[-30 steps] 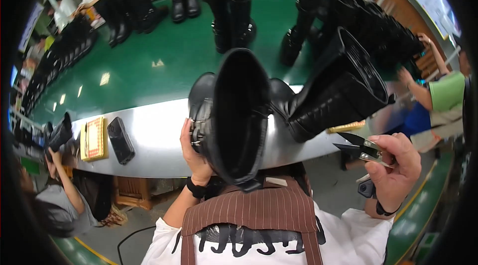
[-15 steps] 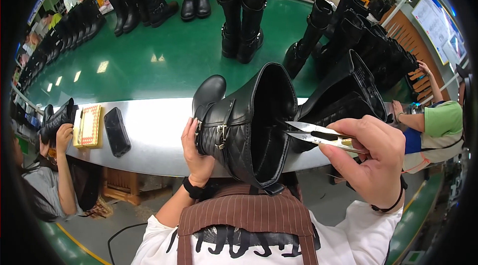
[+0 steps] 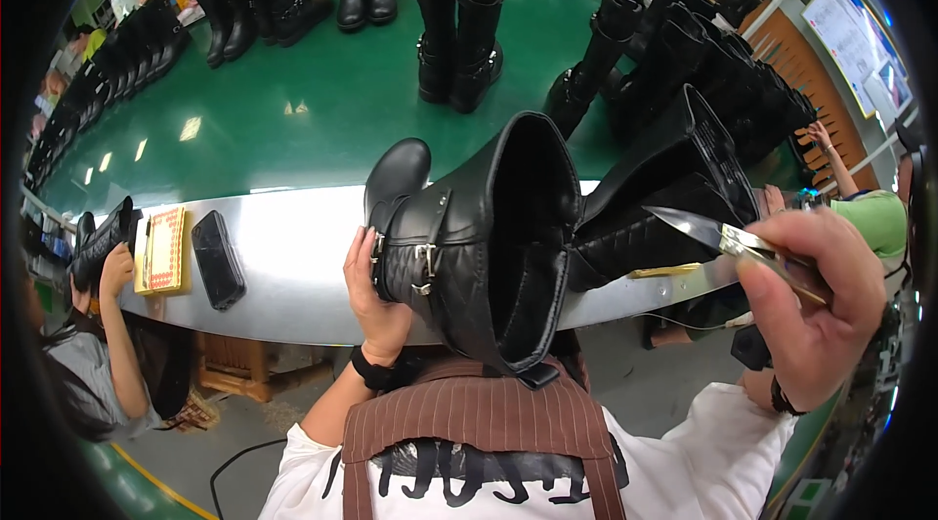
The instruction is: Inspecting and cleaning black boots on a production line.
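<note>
The left grip (image 3: 379, 310) is closed around the ankle of a black boot (image 3: 449, 227), above the near edge of the surface (image 3: 283, 227), its opening tilted toward the person and its toe pointing far left. The right grip (image 3: 821, 300) pinches metal snips (image 3: 735, 238), blades pointing left, apart from that boot. Just right of it leans a second boot (image 3: 635, 217). Left lie a phone (image 3: 219, 261) and a yellow box (image 3: 161, 251); more boots (image 3: 459, 26) stand on the far side.

Boot (image 3: 459, 227) directly before you
Phone (image 3: 218, 261) on the surface (image 3: 293, 227) to its left, second boot (image 3: 640, 241) to its right, boot pair (image 3: 476, 26) beyond it.
</note>
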